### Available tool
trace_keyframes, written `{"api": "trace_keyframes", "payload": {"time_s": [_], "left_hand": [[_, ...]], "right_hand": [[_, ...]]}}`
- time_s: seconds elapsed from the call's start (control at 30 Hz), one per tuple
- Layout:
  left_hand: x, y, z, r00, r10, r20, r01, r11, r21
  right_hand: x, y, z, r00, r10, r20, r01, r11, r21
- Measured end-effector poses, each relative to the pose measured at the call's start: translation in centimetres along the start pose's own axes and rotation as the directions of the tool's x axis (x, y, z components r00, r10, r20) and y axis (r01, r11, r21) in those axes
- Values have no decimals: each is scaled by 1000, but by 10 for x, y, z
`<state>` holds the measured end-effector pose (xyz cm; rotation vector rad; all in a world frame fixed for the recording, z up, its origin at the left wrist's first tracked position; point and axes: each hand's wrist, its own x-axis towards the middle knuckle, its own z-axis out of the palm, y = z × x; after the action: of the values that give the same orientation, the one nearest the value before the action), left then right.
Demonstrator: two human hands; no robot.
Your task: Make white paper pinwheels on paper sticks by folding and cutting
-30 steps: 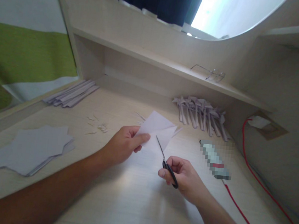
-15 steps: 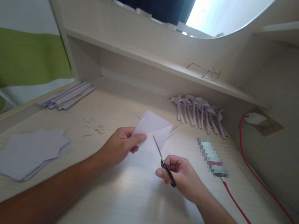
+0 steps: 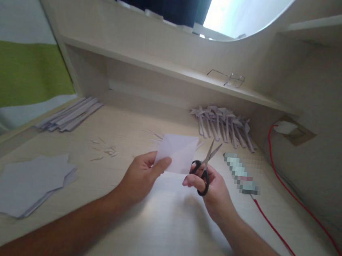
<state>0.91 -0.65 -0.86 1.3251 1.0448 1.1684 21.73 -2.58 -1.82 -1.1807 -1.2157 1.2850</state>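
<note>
My left hand point(image 3: 141, 176) pinches the lower left corner of a folded white paper point(image 3: 180, 153) and holds it above the light wooden desk point(image 3: 154, 228). My right hand point(image 3: 210, 189) grips black-handled scissors point(image 3: 205, 166) just right of the paper. The blades are parted and point up and to the right, away from the paper's edge.
A stack of white cut sheets point(image 3: 27, 184) lies at the left, folded paper strips point(image 3: 70, 113) at the back left, small scraps point(image 3: 106, 149) in the middle. Folded paper pieces point(image 3: 223, 125) lie under the shelf, eyeglasses point(image 3: 228, 78) on it. A red cable point(image 3: 281, 237) runs along the right.
The scissors have come out of the paper and swung to its right side, blades now pointing up-right. The paper has turned flatter toward me. The view has shifted a little to the right.
</note>
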Motion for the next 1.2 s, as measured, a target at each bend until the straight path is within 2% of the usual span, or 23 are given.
{"api": "trace_keyframes", "payload": {"time_s": [0.07, 0.13, 0.27, 0.37, 0.47, 0.6, 0.83, 0.93, 1.03, 1.13, 1.2], "left_hand": [[-7, -1, 9, 990, -53, 132, 54, 999, -1], [-10, 1, 12, 975, -94, 202, 87, 995, 46], [-6, 7, 4, 981, -117, 154, 100, 989, 112], [-3, 11, -4, 965, -165, 202, 130, 976, 175], [-2, 13, -6, 938, -201, 282, 137, 963, 230], [-4, 11, -5, 894, -258, 366, 161, 948, 274], [-11, 12, -5, 840, -309, 447, 189, 937, 293], [-11, 21, -7, 876, -293, 383, 207, 945, 252], [-5, 28, -13, 943, -250, 218, 198, 952, 236], [4, 33, -23, 978, -202, 49, 188, 959, 214], [9, 35, -29, 984, -173, -36, 177, 967, 182]], "right_hand": [[1, 1, -1, 998, -18, -57, 22, 998, 66], [2, 0, -3, 999, 19, -49, -14, 996, 93], [2, -6, -9, 991, 106, 76, -108, 994, 14], [0, -9, -11, 990, 87, 112, -83, 996, -43], [-2, -9, -12, 995, 39, 92, -32, 997, -73], [-2, -8, -13, 995, 59, 79, -54, 997, -61], [0, -13, -10, 999, 49, -23, -50, 998, -43], [0, -15, -12, 999, 29, -37, -32, 997, -65], [0, -16, -14, 999, 33, 18, -30, 990, -137], [-3, -16, -13, 982, 141, 127, -111, 970, -217], [-6, -15, -11, 950, 240, 201, -188, 951, -246]]}}
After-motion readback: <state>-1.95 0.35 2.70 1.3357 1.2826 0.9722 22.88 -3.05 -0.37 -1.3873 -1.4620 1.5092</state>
